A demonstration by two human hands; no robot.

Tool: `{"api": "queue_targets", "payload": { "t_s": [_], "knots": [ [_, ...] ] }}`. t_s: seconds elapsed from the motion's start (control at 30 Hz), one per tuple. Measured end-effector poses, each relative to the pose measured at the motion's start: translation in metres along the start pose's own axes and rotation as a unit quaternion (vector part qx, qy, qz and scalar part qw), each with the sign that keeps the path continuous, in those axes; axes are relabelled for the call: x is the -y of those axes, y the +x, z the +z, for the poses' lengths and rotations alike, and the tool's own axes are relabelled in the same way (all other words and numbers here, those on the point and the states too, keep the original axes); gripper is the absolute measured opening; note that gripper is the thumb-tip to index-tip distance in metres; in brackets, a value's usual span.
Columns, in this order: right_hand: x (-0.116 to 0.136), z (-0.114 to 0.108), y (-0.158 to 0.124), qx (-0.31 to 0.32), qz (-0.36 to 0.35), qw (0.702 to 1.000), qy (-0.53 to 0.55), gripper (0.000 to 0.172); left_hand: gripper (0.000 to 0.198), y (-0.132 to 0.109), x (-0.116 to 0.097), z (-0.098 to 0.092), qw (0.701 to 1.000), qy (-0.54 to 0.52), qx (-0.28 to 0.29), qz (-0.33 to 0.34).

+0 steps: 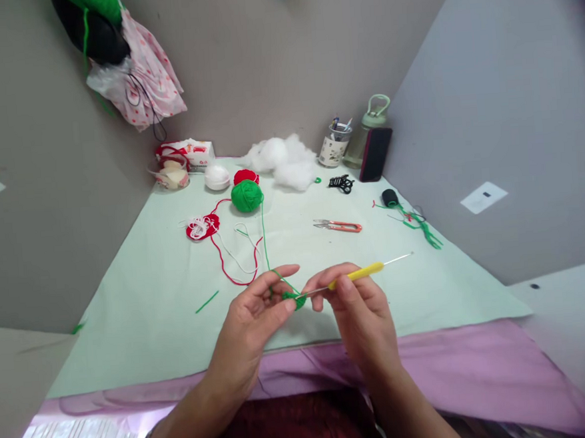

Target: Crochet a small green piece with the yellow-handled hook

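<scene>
My left hand (253, 315) pinches a small green crochet piece (295, 301) between thumb and fingers, its index finger stretched out. Green yarn (266, 247) passes by the fingers of that hand and runs back to a green yarn ball (247, 196). In my right hand (361, 301) is a crochet hook (359, 274) with a yellow handle and a metal tip at each end. Its left tip meets the green piece; the right tip points away over the table. Whether a loop sits on the hook is too small to tell.
Orange thread snips (340, 225) lie beyond my right hand. Red and white yarn (203, 226) lies at left, with a cut green strand (207, 302) nearer. White stuffing (286, 161), a black claw clip (341, 183), a phone (375, 154), a bottle (357, 148) and black thread (390, 198) stand or lie farther back.
</scene>
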State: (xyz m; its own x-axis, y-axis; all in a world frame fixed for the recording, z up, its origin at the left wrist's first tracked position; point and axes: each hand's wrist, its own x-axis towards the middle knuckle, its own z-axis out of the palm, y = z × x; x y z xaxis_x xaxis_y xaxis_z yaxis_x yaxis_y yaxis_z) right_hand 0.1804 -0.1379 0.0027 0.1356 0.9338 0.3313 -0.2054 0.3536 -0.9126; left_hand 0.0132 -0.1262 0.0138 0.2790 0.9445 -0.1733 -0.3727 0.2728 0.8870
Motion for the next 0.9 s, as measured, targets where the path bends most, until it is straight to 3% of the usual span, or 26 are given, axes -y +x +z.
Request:
{"api": "queue_targets", "payload": {
  "t_s": [0.13, 0.2, 0.27, 0.33, 0.37, 0.4, 0.47, 0.53, 0.6, 0.67, 0.8, 0.9],
  "knots": [
    [0.006, -0.003, -0.007, 0.019, -0.088, 0.984, -0.152, 0.023, 0.032, 0.0, 0.003, -0.002, 0.995, 0.082, -0.014, 0.052],
    [0.007, -0.003, -0.011, 0.051, -0.175, 0.947, -0.266, 0.023, 0.03, -0.001, 0.005, -0.001, 0.988, 0.123, -0.04, 0.085],
    [0.006, -0.003, -0.015, 0.081, -0.266, 0.887, -0.369, 0.024, 0.033, 0.0, 0.006, 0.0, 0.987, 0.12, -0.055, 0.096],
    [0.003, -0.003, -0.017, 0.089, -0.313, 0.842, -0.431, 0.03, 0.043, 0.0, 0.006, 0.001, 0.997, 0.049, -0.036, 0.055],
    [0.002, -0.003, -0.017, 0.082, -0.321, 0.837, -0.436, 0.033, 0.049, 0.001, 0.005, 0.001, 1.0, -0.001, -0.016, 0.012],
    [0.001, -0.003, -0.017, 0.071, -0.312, 0.847, -0.423, 0.035, 0.053, 0.002, 0.004, 0.001, 0.998, -0.052, 0.003, -0.034],
    [0.0, -0.002, -0.016, 0.034, -0.262, 0.901, -0.345, 0.032, 0.051, 0.004, 0.0, 0.0, 0.986, -0.127, 0.023, -0.101],
    [0.0, -0.001, -0.012, -0.006, -0.187, 0.957, -0.223, 0.026, 0.045, 0.005, -0.003, 0.0, 0.982, -0.154, 0.018, -0.108],
    [0.0, 0.001, -0.007, -0.019, -0.124, 0.984, -0.122, 0.022, 0.043, 0.006, -0.004, 0.0, 0.987, -0.139, 0.012, -0.079],
    [0.0, 0.003, -0.003, -0.001, -0.104, 0.99, -0.091, 0.02, 0.043, 0.005, -0.002, 0.001, 0.993, -0.102, 0.025, -0.051],
    [-0.002, 0.006, -0.005, 0.01, -0.134, 0.979, -0.151, 0.019, 0.038, 0.004, 0.003, 0.003, 0.999, -0.033, 0.031, -0.003],
    [-0.004, 0.005, -0.012, 0.021, -0.214, 0.936, -0.277, 0.031, 0.043, 0.005, 0.003, 0.005, 0.999, -0.049, 0.002, -0.001]
  ]
}}
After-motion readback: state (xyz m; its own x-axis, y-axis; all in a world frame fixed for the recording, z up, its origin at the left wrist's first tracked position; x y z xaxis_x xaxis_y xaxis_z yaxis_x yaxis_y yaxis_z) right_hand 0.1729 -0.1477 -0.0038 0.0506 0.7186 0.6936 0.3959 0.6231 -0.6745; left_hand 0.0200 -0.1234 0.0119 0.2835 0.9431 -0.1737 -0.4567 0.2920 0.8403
